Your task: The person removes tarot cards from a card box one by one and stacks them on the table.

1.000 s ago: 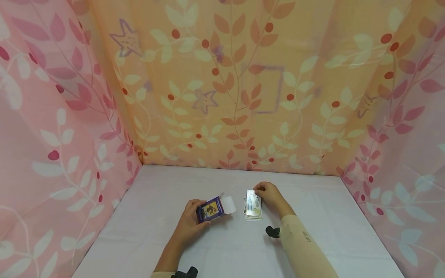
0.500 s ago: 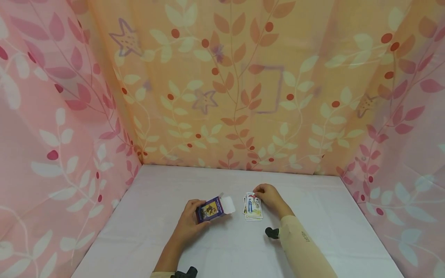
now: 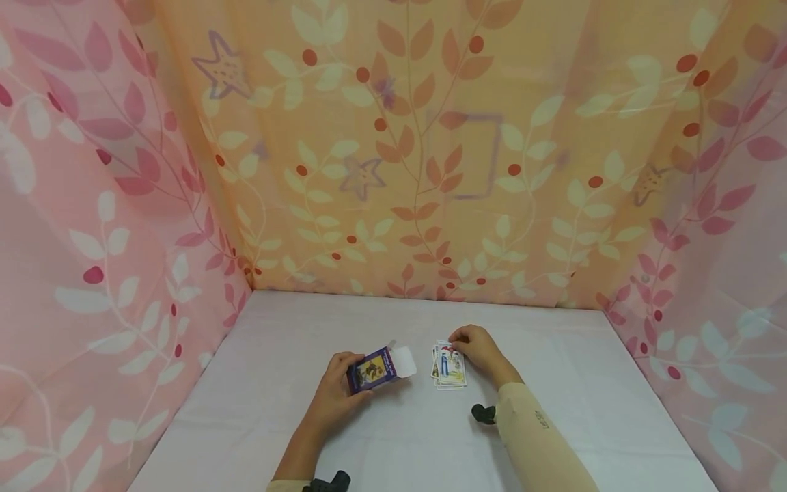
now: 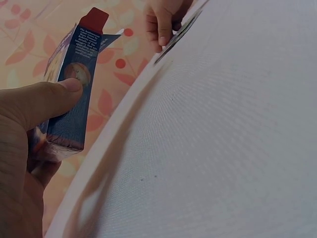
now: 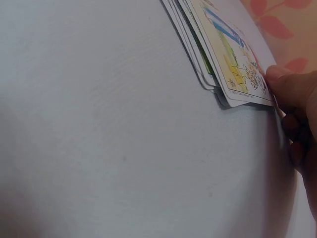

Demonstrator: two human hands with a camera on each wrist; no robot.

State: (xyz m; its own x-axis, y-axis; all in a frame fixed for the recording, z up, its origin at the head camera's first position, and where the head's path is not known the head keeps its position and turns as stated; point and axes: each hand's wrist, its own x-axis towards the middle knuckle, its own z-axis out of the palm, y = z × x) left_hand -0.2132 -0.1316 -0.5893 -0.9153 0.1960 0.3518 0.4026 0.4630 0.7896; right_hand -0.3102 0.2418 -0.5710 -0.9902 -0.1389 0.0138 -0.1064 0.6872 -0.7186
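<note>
My left hand (image 3: pixel 337 388) grips a dark blue card box (image 3: pixel 372 370) with a yellow picture on its front, the thumb lying across its side in the left wrist view. The box is held tilted above the table, its white end flap (image 3: pixel 403 363) open toward the cards. To its right, a small uneven stack of picture cards (image 5: pixel 202 63) lies on the table. With thumb and curled fingers, my right hand (image 3: pixel 482 350) pinches the edge of the top card (image 3: pixel 451 367), which shows a colourful picture with blue and red on it.
A white cloth (image 3: pixel 553 383) covers the table. Behind it hangs an orange leaf-patterned curtain (image 3: pixel 418 205), and pink curtains (image 3: pixel 141 273) close in both sides. Black wrist-worn devices (image 3: pixel 484 414) show near both sleeves.
The top card under my right hand has lost its bright glare, so its coloured picture now shows. Its far edge sits slightly lower. My left hand and the box stay about where they were.
</note>
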